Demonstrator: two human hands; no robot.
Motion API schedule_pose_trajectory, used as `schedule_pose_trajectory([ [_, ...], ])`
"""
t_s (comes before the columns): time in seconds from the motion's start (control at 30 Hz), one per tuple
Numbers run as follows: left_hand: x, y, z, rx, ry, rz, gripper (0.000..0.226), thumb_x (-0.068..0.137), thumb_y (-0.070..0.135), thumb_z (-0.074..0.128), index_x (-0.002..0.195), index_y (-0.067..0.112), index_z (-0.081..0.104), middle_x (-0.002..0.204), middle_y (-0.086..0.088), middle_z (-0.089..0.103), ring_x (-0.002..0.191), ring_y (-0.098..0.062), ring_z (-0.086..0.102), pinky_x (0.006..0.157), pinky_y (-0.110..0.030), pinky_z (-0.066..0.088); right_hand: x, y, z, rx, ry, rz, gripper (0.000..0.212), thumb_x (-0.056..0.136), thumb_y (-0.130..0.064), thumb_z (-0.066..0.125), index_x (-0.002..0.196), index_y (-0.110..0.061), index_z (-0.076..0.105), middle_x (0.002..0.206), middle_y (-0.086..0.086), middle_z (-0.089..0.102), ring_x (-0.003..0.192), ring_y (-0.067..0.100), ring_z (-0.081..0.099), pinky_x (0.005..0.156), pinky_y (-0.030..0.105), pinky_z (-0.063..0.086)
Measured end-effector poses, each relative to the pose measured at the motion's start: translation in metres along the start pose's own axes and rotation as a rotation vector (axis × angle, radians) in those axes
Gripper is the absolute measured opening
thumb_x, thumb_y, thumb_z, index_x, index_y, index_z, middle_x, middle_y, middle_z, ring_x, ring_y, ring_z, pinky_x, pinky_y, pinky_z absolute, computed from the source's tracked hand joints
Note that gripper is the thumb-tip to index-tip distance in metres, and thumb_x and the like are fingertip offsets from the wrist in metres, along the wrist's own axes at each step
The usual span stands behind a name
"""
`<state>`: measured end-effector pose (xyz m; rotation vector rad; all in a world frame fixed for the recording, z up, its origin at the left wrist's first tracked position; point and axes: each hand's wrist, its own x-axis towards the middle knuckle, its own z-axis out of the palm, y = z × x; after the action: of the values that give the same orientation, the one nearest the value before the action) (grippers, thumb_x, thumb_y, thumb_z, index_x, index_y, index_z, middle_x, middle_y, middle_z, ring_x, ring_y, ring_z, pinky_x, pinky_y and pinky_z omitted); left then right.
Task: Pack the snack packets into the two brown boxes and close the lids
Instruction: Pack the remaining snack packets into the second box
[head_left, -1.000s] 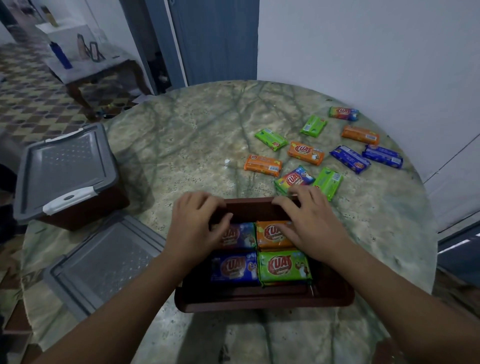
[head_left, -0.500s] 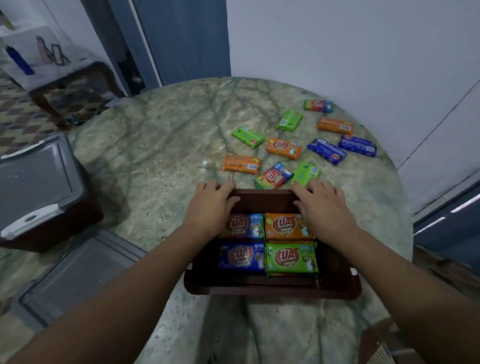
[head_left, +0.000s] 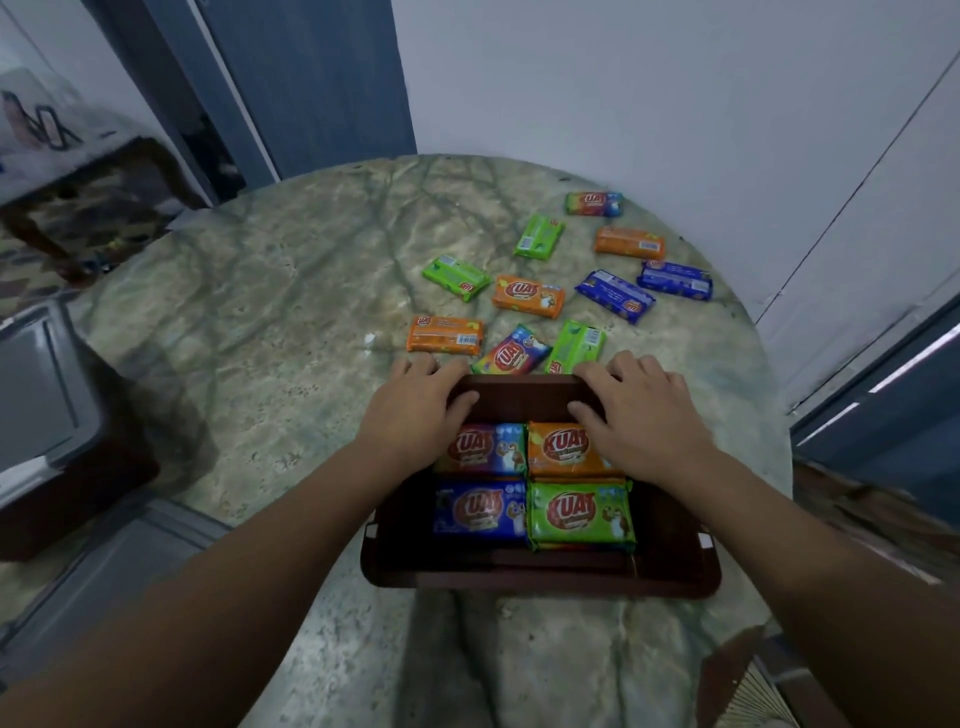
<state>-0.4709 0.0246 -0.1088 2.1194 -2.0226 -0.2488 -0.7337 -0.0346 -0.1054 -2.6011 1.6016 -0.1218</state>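
Now the round marble surface (head_left: 291, 332) carries everything: at 6 o'clock the open brown box (head_left: 540, 577), at 9 o'clock the second box (head_left: 57, 415), its grey lid already on, and at 8 o'clock a loose lid (head_left: 130, 561) lying flat. A second ago both hands were down among the packed packets; since then they have slid up to the box's far wall. The left hand (head_left: 410, 415) and right hand (head_left: 644, 415) each curl fingers over that rim with the thumbs inside, clamped on the box, well apart from each other. I judge the person is shifting the box toward the loose snacks. Four packets (head_left: 530, 483) sit in the box in two rows. Ten more (head_left: 527, 296) lie scattered toward 1 o'clock, so packing is well short of done.
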Motion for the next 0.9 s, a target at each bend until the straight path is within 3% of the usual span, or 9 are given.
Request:
schedule_pose_trajectory([
  [0.13,0.028,0.009,-0.022,-0.070,-0.068,-0.040,0.055,0.095,0.068,0.033,0.074,0.023,0.056,0.076,0.002,0.059,0.080,-0.022,0.058,0.067,-0.037,0.047,0.018,-0.001,-0.026,0.141,-0.178,0.029,0.051,0.104,-0.059,0.018,0.109,-0.033,0.061,0.107,0.001,0.062,0.108,0.026,0.059,0.088,0.043,0.041],
  [0.2,0.049,0.021,-0.031,-0.112,-0.058,-0.050,0.056,0.098,0.063,0.034,0.068,0.020,0.053,0.068,0.002,0.054,0.073,-0.023,0.056,0.059,-0.034,0.036,0.038,-0.001,-0.037,0.310,-0.282,0.080,0.059,0.107,-0.058,0.018,0.104,-0.026,0.068,0.122,0.008,0.067,0.114,0.028,0.059,0.096,0.042,0.044],
  [0.27,0.071,0.035,-0.034,-0.097,-0.062,-0.036,0.046,0.100,0.056,0.040,0.073,0.022,0.056,0.074,0.000,0.056,0.078,-0.025,0.058,0.061,-0.034,0.033,0.061,0.002,-0.039,0.427,-0.326,0.097,0.046,0.110,-0.044,0.031,0.115,-0.023,0.072,0.135,0.010,0.063,0.119,0.026,0.057,0.094,0.035,0.042],
  [0.33,0.093,0.043,-0.028,-0.044,-0.108,-0.029,0.033,0.099,0.049,0.049,0.087,0.023,0.065,0.088,-0.003,0.064,0.090,-0.026,0.062,0.067,-0.034,0.041,0.083,0.007,-0.032,0.508,-0.379,0.143,0.024,0.104,-0.021,0.049,0.115,-0.028,0.070,0.134,0.009,0.063,0.112,0.021,0.058,0.084,0.030,0.041],
  [0.43,0.121,0.050,-0.008,0.034,-0.220,-0.065,0.033,0.095,0.046,0.058,0.116,0.022,0.067,0.114,-0.005,0.068,0.107,-0.026,0.061,0.080,-0.036,0.049,0.116,0.019,-0.011,0.381,-0.519,0.108,0.053,0.094,0.002,0.047,0.129,-0.034,0.065,0.156,0.008,0.045,0.132,0.026,0.050,0.093,0.030,0.043],
  [0.57,0.141,0.049,0.017,0.138,-0.306,-0.102,0.048,0.093,0.044,0.065,0.130,0.015,0.056,0.127,-0.014,0.061,0.115,-0.032,0.059,0.078,-0.035,0.041,0.138,0.026,0.003,0.035,-0.576,0.001,0.070,0.094,0.001,0.047,0.151,-0.040,0.044,0.157,0.014,0.040,0.139,0.034,0.042,0.104,0.040,0.043],
  [0.67,0.150,0.043,0.034,0.207,-0.373,-0.133,0.059,0.085,0.047,0.074,0.128,0.012,0.054,0.127,-0.016,0.060,0.114,-0.034,0.059,0.078,-0.036,0.043,0.142,0.031,0.007,-0.330,-0.501,-0.098,0.077,0.097,-0.011,0.055,0.156,-0.050,0.025,0.157,0.020,0.025,0.143,0.042,0.025,0.108,0.052,0.036],
  [0.83,0.155,0.040,0.050,0.256,-0.478,-0.185,0.082,0.076,0.052,0.082,0.140,0.013,0.049,0.134,-0.014,0.052,0.121,-0.033,0.057,0.094,-0.042,0.051,0.150,0.036,0.024,-0.404,-0.450,-0.197,0.082,0.093,-0.009,0.063,0.155,-0.048,0.026,0.161,0.020,0.017,0.148,0.042,0.016,0.114,0.057,0.033],
  [0.9,0.156,0.038,0.052,0.242,-0.462,-0.177,0.081,0.075,0.051,0.082,0.138,0.012,0.050,0.133,-0.015,0.051,0.119,-0.033,0.057,0.090,-0.039,0.050,0.154,0.033,0.029,-0.412,-0.425,-0.208,0.076,0.092,-0.013,0.065,0.152,-0.046,0.030,0.162,0.018,0.018,0.151,0.041,0.013,0.114,0.057,0.033],
])
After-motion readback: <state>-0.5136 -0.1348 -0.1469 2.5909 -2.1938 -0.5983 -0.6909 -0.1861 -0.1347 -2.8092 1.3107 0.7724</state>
